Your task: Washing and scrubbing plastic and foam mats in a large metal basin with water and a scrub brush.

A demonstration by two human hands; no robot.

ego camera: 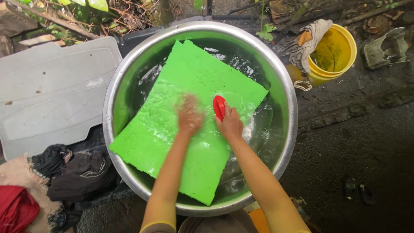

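The left hand (189, 115) is blurred, its fingers indistinct; the red brush (219, 106) is half hidden under the right hand (230, 124); the red cloth (15, 207) is cut by the edge.

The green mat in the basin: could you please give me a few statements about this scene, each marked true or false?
1. The right hand grips a red brush. True.
2. The green mat lies in a plastic tub. False: it lies in a round metal basin holding water.
3. The left hand rests on the mat, blurred. True.
4. The yellow bucket stands left of the basin. False: it stands to the upper right, with a cloth draped over its rim.
5. A grey panel lies left of the basin. True.
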